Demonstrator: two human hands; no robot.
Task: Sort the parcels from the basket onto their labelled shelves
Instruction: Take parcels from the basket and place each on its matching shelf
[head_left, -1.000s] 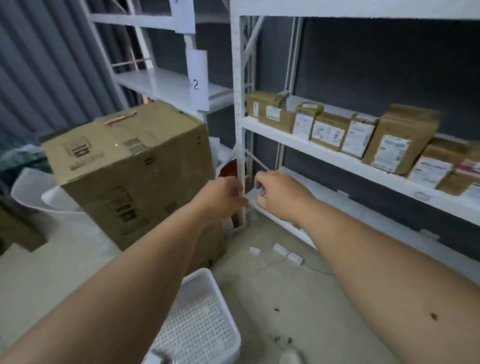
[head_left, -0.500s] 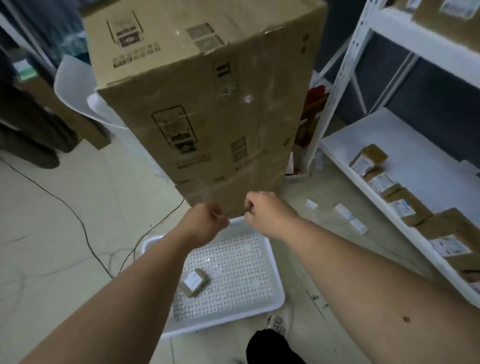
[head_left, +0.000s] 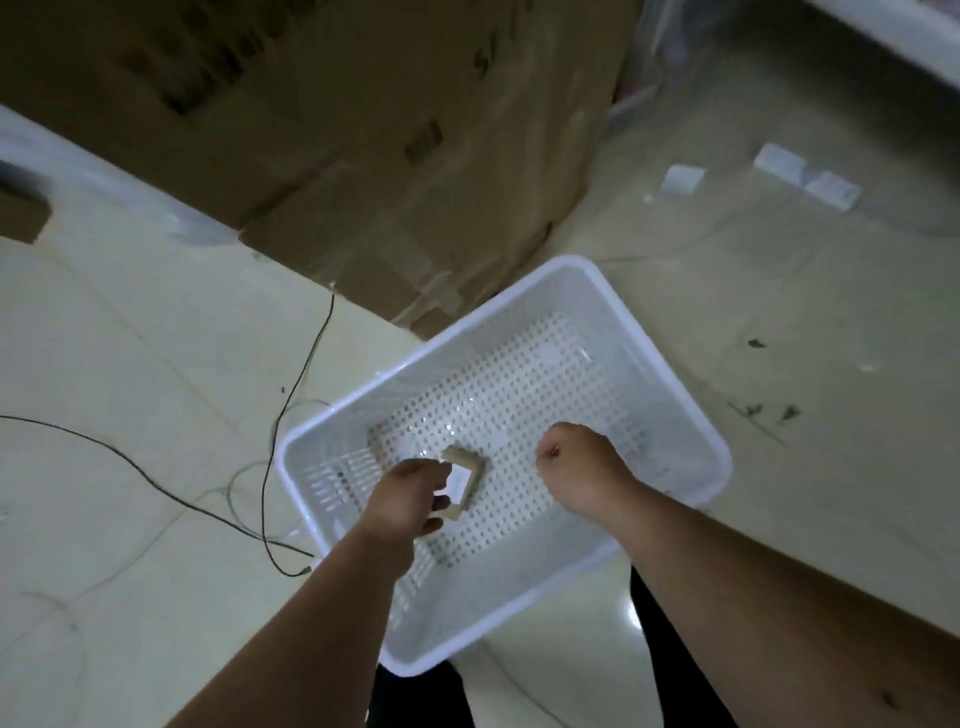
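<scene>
The left hand (head_left: 410, 496) covers part of the small brown cardboard parcel with a white label (head_left: 464, 480), so its near edge and most of the label print cannot be read; the fingers and thumb curl round the parcel's left side, gripping it. The parcel sits low in the centre of the frame, inside the white perforated plastic basket (head_left: 670, 364), at or just above the basket's floor; contact with the floor is unclear. The right hand (head_left: 582, 465) hangs over the basket right of centre, its fingers curled into a loose fist with nothing visible in it. A faint pale shape just left of the parcel is too blurred to identify.

The basket is rectangular with rounded corners, a smooth rim and a floor of small holes, and it rests on the glossy pale tiled floor (head_left: 130, 364). The large brown corrugated cardboard box (head_left: 363, 156) fills the upper left and is cut off by the top edge, its printing smeared. Thin black cables (head_left: 291, 395) loop across the tiles at the left. Small white paper scraps (head_left: 779, 161) lie at the upper right.
</scene>
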